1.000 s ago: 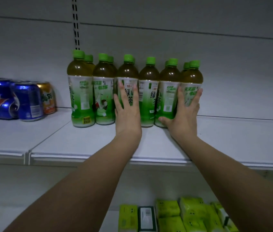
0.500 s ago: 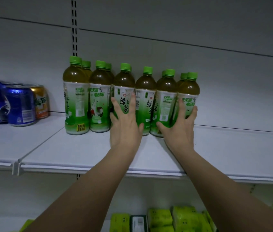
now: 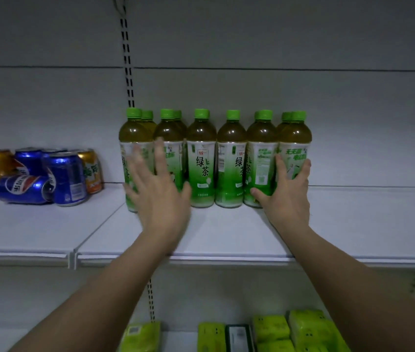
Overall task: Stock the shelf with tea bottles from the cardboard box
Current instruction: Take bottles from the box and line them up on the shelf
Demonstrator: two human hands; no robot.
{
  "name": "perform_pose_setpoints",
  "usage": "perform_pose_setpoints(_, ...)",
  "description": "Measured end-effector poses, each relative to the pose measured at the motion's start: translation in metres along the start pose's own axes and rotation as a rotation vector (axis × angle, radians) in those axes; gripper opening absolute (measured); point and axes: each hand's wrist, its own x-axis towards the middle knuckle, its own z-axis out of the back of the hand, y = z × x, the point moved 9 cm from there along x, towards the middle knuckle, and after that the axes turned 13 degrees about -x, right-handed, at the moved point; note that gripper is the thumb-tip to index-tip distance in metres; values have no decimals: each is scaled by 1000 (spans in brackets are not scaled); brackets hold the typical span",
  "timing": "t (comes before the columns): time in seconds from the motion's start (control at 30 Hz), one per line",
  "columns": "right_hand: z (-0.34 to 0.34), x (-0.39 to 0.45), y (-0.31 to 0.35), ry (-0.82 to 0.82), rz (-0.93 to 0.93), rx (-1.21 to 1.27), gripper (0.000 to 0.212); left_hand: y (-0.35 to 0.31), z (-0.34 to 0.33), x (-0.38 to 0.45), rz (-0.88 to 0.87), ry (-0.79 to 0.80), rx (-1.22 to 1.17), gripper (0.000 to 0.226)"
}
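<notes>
Several green tea bottles [image 3: 201, 158] with green caps stand upright in a tight row on the white shelf [image 3: 226, 235], some with a second bottle behind. My left hand [image 3: 158, 189] is blurred, fingers spread and straight, in front of the two leftmost bottles [image 3: 135, 133]. My right hand [image 3: 287, 191] lies flat against the lower front of the rightmost bottle [image 3: 295, 141], thumb toward its neighbour. No cardboard box is in view.
Blue and orange drink cans [image 3: 66, 179] sit on the shelf section to the left, one blue can lying on its side. Green packets [image 3: 272, 329] fill the lower shelf. Bare shelf stretches to the right of the bottles. A slotted upright [image 3: 127, 62] runs up the back wall.
My left hand has slid left from the middle bottles to the two leftmost ones. My right hand stays on the right end of the row. The view has shifted.
</notes>
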Motion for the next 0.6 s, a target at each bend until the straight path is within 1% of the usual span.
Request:
perform_pose_setpoints(0.03, 0, -1, -1, 3, -8, 3, 93, 19, 6, 4, 103, 10, -33, 112)
perform_pose_setpoints(0.1, -1, -4, -1, 7, -16, -5, 92, 48, 3, 5, 286, 87, -95, 125)
perform_pose_setpoints(0.17, -2, -5, 0, 1, -7, -22, 92, 60, -12, 4, 387, 153, -136, 136)
perform_pose_setpoints(0.2, -3, -6, 0, 0, -3, -25, 92, 63, -19, 7, 412, 156, -143, 141)
perform_pose_setpoints(0.3, -4, -3, 2, -1, 6, -26, 92, 74, -30, 22, 464, 113, -137, 149)
perform_pose_setpoints(0.37, -5, -2, 2, -2, 10, -18, 91, 85, -37, 31, 474, 120, -148, 152)
perform_pose_setpoints(0.6, -4, -4, -1, -3, 14, -23, 90, 88, -44, 29, 427, 132, -193, 155)
